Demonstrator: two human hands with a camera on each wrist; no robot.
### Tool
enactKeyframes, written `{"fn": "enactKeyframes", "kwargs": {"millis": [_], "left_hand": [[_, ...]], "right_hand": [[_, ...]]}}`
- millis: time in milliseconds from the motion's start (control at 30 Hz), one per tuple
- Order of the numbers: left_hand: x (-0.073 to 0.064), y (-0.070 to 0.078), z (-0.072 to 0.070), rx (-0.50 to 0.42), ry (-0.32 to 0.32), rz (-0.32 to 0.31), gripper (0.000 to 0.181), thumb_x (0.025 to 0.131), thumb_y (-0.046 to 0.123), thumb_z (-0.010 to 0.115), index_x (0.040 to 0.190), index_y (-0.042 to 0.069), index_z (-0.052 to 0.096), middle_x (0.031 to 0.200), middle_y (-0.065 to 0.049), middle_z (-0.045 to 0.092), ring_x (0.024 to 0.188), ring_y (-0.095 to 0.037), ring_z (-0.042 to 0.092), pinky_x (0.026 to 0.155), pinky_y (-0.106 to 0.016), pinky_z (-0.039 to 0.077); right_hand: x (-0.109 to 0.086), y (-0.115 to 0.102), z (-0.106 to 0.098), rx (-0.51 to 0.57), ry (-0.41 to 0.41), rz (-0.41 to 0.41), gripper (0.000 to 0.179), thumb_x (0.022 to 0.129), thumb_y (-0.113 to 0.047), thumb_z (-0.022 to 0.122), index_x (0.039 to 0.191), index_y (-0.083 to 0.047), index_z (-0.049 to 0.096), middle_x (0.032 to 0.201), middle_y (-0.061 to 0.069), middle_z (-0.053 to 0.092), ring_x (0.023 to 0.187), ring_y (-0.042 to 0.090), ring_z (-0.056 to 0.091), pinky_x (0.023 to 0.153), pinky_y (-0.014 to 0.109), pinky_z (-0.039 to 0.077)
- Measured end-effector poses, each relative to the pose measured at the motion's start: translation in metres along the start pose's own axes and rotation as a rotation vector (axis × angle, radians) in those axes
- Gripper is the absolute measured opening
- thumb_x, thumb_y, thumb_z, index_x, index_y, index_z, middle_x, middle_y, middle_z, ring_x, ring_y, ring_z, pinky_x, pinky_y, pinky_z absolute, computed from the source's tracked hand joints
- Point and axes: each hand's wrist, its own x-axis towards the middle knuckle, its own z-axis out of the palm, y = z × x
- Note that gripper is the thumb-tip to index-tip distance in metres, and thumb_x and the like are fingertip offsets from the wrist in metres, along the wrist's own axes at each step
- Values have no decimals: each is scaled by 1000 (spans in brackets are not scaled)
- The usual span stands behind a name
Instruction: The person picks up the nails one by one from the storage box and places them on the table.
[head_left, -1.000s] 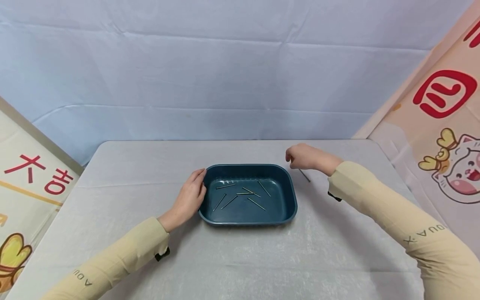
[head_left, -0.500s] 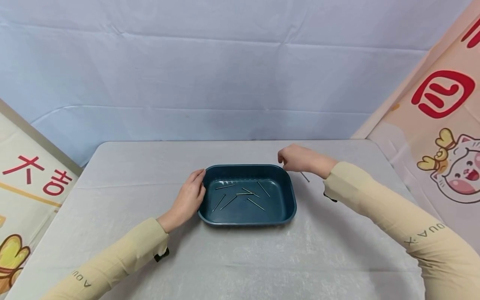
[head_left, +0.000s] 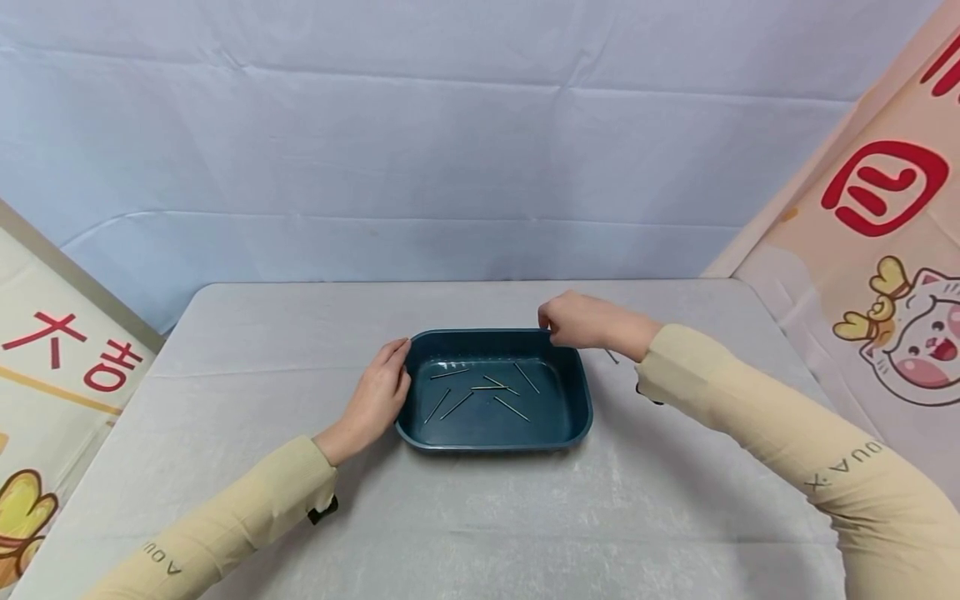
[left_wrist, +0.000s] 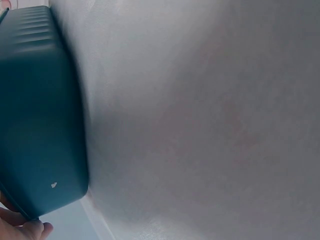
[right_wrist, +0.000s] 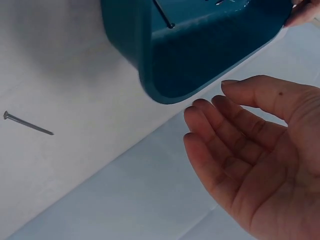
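Note:
A dark teal plastic tray (head_left: 491, 435) sits on the table, with several thin nails (head_left: 512, 408) scattered over its floor. My left hand (head_left: 372, 402) grips its left rim near the far corner; in the left wrist view the fingertips (left_wrist: 34, 227) show at the edge of the tray's wall (left_wrist: 40, 115). Over the tray's far right corner hovers my right hand (head_left: 585, 322). From the right wrist, its fingers appear loosely bent, the thumb apart from them, and nothing lies between. One loose nail (right_wrist: 29, 123) lies on the table right of the tray, partly hidden by the right arm in the head view.
A pale grey cloth covers the table (head_left: 480, 533). Behind it hangs a light blue-white cloth backdrop (head_left: 465, 167). Printed banners stand at both sides, the right banner (head_left: 900, 317) showing a cartoon cat.
My right hand has moved left, from beside the loose nail to the tray's far right corner. The left hand, the tray and the nails inside have stayed put.

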Motion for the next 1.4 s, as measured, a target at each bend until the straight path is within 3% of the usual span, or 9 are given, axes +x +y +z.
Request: {"fn": "enactKeyframes", "kwargs": {"millis": [400, 1400], "left_hand": [[0, 1, -1, 4, -3, 1, 41, 87, -3, 48, 128, -11, 44, 129, -23, 46, 117, -31, 47, 94, -41, 42], [-1, 0, -1, 18, -1, 8, 41, 87, -3, 47, 127, -11, 45, 128, -22, 46, 117, -30, 47, 94, -40, 43]], "right_hand": [[4, -17, -1, -18, 0, -57, 20, 83, -3, 56, 102, 2, 63, 75, 5, 58, 72, 18, 53, 73, 32, 50], [16, -47, 9, -40, 16, -164, 20, 83, -4, 57, 103, 1, 63, 85, 6, 62, 75, 16, 55, 75, 31, 50]]}}
